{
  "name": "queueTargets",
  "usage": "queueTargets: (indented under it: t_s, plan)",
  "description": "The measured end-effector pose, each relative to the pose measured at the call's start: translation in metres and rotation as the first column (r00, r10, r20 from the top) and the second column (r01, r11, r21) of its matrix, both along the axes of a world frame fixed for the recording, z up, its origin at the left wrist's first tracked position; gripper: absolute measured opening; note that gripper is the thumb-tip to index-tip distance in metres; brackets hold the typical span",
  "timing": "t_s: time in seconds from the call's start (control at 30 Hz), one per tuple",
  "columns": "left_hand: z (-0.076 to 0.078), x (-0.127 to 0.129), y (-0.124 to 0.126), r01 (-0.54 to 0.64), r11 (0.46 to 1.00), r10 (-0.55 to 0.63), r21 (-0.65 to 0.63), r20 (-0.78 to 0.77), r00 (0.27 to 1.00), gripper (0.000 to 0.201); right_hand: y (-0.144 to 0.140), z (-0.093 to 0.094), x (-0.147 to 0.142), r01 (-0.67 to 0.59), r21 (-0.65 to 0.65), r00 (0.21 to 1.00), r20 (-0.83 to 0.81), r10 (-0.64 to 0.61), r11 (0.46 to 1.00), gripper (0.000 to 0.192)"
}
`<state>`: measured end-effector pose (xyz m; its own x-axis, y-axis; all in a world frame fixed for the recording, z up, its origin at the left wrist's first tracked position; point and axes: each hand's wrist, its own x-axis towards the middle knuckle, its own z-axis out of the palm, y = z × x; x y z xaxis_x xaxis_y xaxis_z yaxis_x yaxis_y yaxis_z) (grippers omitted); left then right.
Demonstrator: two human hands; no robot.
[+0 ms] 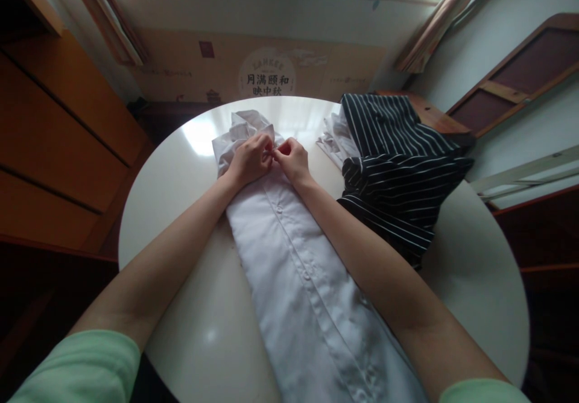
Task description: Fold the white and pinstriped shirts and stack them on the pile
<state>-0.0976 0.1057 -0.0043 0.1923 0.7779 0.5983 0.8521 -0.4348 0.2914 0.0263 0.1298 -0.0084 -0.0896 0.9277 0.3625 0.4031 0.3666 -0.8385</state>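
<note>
I had the white shirt (289, 270) laid lengthwise down the middle of the round counter (181, 168), its button strip running from the lower centre of the frame up toward my hands. My left hand (248, 160) and right hand (294, 160) met just above centre, fingertips touching, each grip pinched tight on the cloth near the collar. I judged I was fastening one of the top buttons. The next move called for a fine pinch: holding the buttonhole edge steady with one grip while easing the button through with the other. The button itself was hidden under my fingers, so I could not tell whether it was through. The striped garment (398, 168) lay at the right, covering some white cloth, and the shirt's hem was cut off at the bottom edge.
</note>
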Motion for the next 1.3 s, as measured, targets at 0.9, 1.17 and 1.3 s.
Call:
queueTargets:
  t_s: [0.9, 1.17, 1.3]
  plan:
    - [-0.0021, -0.0003, 0.0019, 0.003, 1.000, -0.003, -0.024, 0.004, 1.000, 0.016, 0.0019, -0.0019, -0.0010, -0.010, -0.037, 1.000, -0.016, 0.010, 0.999, 0.020]
    - [-0.0010, 0.0000, 0.0013, 0.001, 1.000, -0.001, -0.017, 0.000, 1.000, 0.015, 0.0000, 0.0006, -0.0006, 0.006, -0.043, 1.000, 0.020, -0.005, 0.999, 0.018]
    - [-0.0014, -0.0003, 0.0016, 0.000, 1.000, 0.000, -0.008, -0.007, 1.000, 0.015, -0.0001, 0.0013, -0.0004, 0.013, -0.036, 1.000, 0.024, -0.013, 0.999, 0.019]
